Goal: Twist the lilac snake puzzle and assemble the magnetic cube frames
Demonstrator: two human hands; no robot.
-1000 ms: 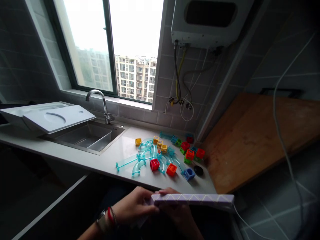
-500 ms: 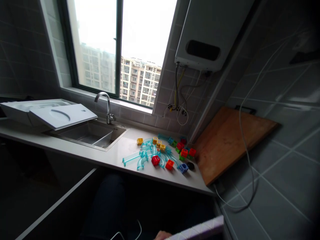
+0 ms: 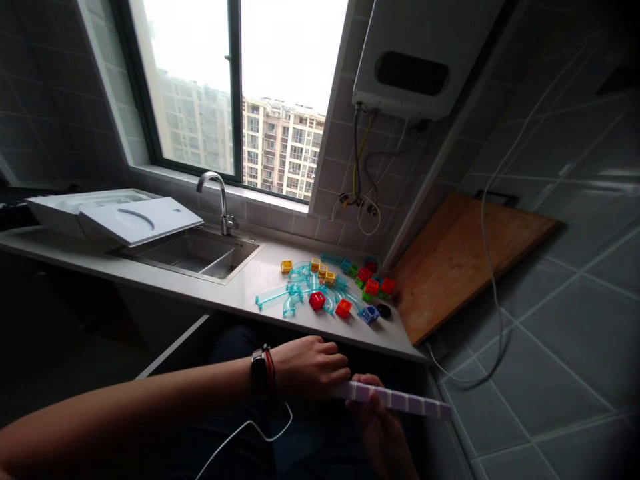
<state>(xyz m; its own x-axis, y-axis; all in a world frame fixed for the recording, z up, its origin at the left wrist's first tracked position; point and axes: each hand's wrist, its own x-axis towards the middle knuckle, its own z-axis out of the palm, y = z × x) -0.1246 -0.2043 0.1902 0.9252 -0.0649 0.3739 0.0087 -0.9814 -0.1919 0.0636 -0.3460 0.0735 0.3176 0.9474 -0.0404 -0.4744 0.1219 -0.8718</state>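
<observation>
My right hand [image 3: 383, 427] is closed around a flat lilac object with pale lines [image 3: 407, 403], seen nearly edge-on below the counter; its exact kind does not show. My left hand [image 3: 310, 365], with a dark watch [image 3: 259, 371] and a red cord at the wrist, reaches in from the left. Its fingers are curled over the left end of the lilac object, hiding that end. On the counter [image 3: 240, 290] beyond my hands lie clear teal track pieces [image 3: 275, 297], a red cube block [image 3: 317, 301], an orange one [image 3: 343, 308] and a blue one [image 3: 370, 314].
Yellow blocks [image 3: 286, 267] and more red and green ones lie farther back. A steel sink [image 3: 235, 263] with a tap [image 3: 223, 200] is at left, partly under a white box lid [image 3: 145, 220]. A wooden board [image 3: 465, 267] leans at right. A white cable [image 3: 240, 430] hangs below.
My left arm has come into view from the left, its hand now at the lilac object. The lilac object has risen and tilted the other way, and the view has shifted slightly downward.
</observation>
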